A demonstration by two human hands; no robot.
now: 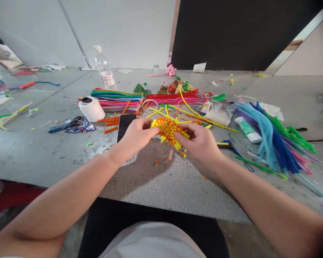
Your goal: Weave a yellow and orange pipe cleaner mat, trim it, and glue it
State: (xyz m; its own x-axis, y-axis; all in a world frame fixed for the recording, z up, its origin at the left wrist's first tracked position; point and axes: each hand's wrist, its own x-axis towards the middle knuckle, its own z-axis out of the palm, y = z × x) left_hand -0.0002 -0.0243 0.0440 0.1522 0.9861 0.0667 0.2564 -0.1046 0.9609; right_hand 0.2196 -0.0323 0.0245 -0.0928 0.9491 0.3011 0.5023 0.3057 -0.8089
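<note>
A woven patch of yellow and orange pipe cleaners (169, 131) is held just above the grey table (43, 154) between both hands. My left hand (136, 135) pinches its left edge with thumb and fingers closed. My right hand (200, 142) grips its right side, fingers curled round the loose yellow ends. Small orange and yellow offcuts (169, 157) lie on the table under the patch.
A dark phone (124, 124) lies just behind my left hand. Behind it are a stack of coloured pipe cleaners (118, 99), a white roll (92, 108), a water bottle (103, 70). Scissors (67, 124) lie left. Blue, green and pink pipe cleaners (277, 138) and a tube (248, 129) lie right.
</note>
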